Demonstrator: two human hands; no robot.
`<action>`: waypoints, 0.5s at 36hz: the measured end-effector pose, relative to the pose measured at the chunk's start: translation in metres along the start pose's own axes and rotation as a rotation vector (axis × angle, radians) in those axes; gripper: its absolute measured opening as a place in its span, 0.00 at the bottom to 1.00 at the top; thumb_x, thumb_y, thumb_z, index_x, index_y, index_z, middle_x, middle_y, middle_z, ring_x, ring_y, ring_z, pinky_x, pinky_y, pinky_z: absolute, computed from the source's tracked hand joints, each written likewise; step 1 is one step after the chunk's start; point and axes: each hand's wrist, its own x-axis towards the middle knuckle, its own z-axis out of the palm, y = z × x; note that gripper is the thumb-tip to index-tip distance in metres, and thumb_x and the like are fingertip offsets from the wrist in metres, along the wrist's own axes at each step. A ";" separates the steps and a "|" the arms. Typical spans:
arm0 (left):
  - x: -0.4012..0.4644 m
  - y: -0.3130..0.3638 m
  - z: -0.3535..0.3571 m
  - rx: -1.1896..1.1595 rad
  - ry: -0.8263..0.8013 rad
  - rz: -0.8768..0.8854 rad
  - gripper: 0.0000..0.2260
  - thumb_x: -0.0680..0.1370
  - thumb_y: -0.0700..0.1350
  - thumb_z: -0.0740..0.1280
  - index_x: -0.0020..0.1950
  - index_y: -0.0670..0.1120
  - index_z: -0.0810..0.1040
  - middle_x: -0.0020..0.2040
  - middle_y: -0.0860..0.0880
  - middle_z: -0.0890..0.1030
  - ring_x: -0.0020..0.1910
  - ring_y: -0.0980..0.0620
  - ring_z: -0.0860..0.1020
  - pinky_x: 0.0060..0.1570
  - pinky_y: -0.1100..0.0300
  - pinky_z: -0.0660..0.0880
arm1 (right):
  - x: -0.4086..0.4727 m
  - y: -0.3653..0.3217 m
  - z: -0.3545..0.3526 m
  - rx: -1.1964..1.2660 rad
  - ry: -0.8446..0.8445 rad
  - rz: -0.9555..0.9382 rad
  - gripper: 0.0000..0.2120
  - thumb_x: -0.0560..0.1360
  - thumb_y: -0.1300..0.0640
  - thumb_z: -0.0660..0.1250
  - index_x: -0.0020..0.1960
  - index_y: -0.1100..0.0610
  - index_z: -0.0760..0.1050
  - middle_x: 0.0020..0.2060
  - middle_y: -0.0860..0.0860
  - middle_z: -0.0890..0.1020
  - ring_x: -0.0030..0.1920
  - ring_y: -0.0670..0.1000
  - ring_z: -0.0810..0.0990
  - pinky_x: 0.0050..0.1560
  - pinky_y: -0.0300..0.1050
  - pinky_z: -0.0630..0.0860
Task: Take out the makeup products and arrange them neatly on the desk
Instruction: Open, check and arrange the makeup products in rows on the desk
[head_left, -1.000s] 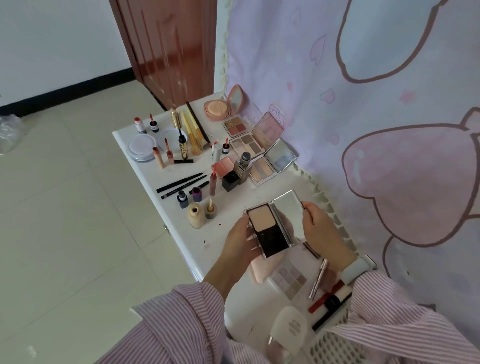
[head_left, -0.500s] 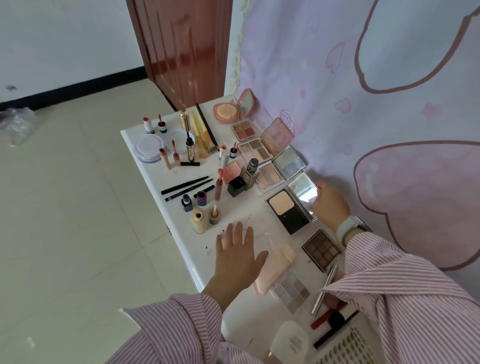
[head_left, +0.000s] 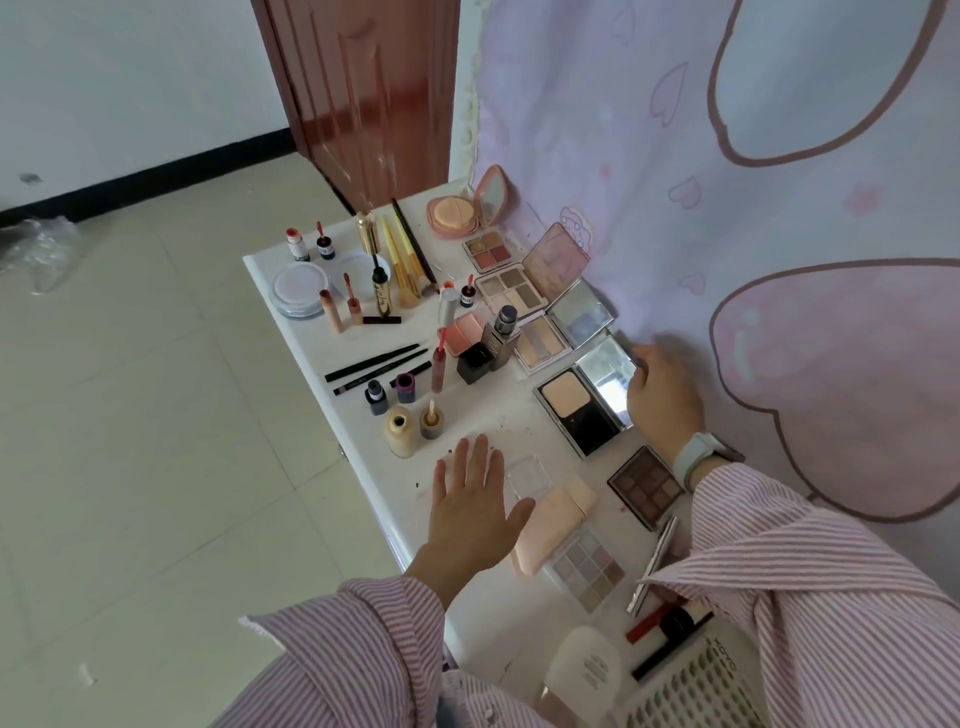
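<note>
White desk beside a pink curtain. Open powder compact lies flat just left of the right hand, long axis running toward the curtain, mirror lid at the far end; this hand touches the lid, its fingers hidden, so its grip cannot be told. Left hand rests flat on the desk, fingers spread, near the compact but farther than the right. Basket wall reads "XOYO"; other labels are illegible.

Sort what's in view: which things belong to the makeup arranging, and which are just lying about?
Job:
- powder compact, right hand at its mirror lid
- brown palette
- pastel palette
- peach tube
- basket
- left hand, flat on the desk

Lying about:
- plastic bag on the floor
- door
- curtain
</note>
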 end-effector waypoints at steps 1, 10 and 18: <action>0.000 -0.001 0.000 -0.006 0.001 0.004 0.31 0.79 0.62 0.47 0.77 0.46 0.45 0.77 0.46 0.39 0.74 0.45 0.36 0.71 0.47 0.36 | -0.009 -0.002 -0.001 0.010 0.048 -0.052 0.15 0.76 0.65 0.57 0.62 0.61 0.71 0.56 0.57 0.76 0.54 0.57 0.74 0.50 0.51 0.75; 0.002 -0.005 -0.009 -0.138 0.026 0.029 0.24 0.82 0.52 0.51 0.76 0.45 0.52 0.77 0.47 0.45 0.75 0.48 0.40 0.74 0.50 0.41 | -0.098 0.017 0.028 -0.174 -0.204 -0.602 0.22 0.64 0.64 0.72 0.56 0.55 0.74 0.53 0.52 0.78 0.54 0.54 0.78 0.55 0.52 0.72; -0.021 -0.011 -0.003 -0.382 0.198 0.019 0.20 0.81 0.44 0.57 0.72 0.43 0.63 0.75 0.47 0.59 0.74 0.52 0.55 0.70 0.62 0.50 | -0.110 0.021 0.031 -0.300 -0.388 -0.621 0.22 0.67 0.60 0.67 0.61 0.54 0.70 0.60 0.51 0.73 0.60 0.55 0.72 0.56 0.52 0.69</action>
